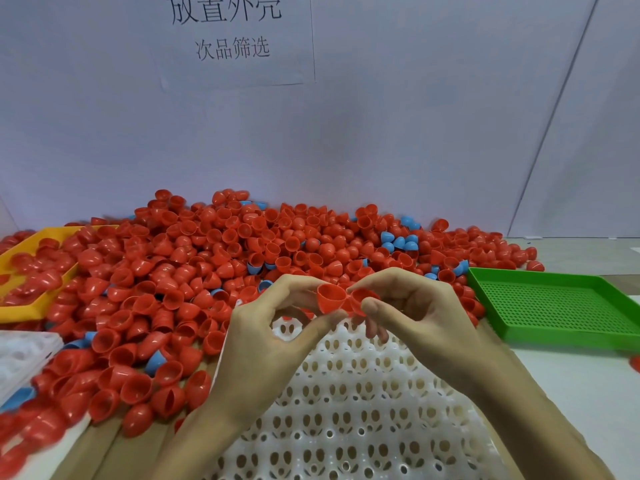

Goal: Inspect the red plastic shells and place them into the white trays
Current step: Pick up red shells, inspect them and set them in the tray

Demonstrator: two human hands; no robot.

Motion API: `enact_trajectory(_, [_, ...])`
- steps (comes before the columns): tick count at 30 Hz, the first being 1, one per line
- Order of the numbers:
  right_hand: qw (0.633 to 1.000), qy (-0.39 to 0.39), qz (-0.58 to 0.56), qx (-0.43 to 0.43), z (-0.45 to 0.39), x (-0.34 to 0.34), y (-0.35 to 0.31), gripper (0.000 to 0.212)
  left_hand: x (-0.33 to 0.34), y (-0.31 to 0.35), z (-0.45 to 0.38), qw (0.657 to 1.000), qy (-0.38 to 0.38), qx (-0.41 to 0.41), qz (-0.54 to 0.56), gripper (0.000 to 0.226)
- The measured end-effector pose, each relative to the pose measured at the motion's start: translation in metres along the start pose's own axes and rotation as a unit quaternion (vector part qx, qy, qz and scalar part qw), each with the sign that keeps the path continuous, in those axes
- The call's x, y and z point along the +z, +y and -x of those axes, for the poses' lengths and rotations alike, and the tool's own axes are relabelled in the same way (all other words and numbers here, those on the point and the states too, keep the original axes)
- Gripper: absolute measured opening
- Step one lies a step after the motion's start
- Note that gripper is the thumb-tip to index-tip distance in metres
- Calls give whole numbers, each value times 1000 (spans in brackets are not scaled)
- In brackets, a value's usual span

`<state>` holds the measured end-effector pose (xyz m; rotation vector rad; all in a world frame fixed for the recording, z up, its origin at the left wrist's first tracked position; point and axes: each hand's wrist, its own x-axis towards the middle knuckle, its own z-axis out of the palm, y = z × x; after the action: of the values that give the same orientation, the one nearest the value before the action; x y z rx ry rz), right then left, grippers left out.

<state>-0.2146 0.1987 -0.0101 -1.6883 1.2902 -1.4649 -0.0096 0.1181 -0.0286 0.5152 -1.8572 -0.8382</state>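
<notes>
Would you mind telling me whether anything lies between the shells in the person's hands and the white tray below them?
Nothing visible does. The left hand pinches one red shell, the right hand another red shell, both above the far edge of the white tray, whose visible pockets are unfilled.

Even, bright, diffuse lighting is falling from above; shadows are staying faint. Wide-angle distortion is bending the edges, and the lower-left red shells (41,427) are smearing into blur.
</notes>
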Motion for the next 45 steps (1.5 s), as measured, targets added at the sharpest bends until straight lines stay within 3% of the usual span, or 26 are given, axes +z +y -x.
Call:
enact_trajectory(10, [1000,-13,10,4,-1,0,7,30,5,0,-2,993,-45,-95,49,21])
enact_trajectory(23, [998,-35,39,-24,-3,-3,8,36,1,1,-2,996,-47,-57,55,31])
enact_trajectory(29, [998,-48,32,-16,-2,-2,7,39,3,0,-3,991,-56,-95,82,33])
enact_trajectory(32, [998,-60,29,-4,0,1,6,38,3,-3,-2,981,-55,-141,121,39])
enact_trajectory(34, [998,-62,24,-1,1,2,6,33,3,-5,-3,969,-52,-184,157,29])
enact_trajectory(36, [999,-50,20,-4,1,2,7,29,2,-7,-5,944,-63,-232,227,24])
enact_trajectory(40, [998,-13,54,-22,1,3,9,27,3,-7,-5,876,-109,-333,331,48])
enact_trajectory(45, [996,-19,80,-23,2,9,12,26,9,-6,-2,880,-147,-344,294,55])
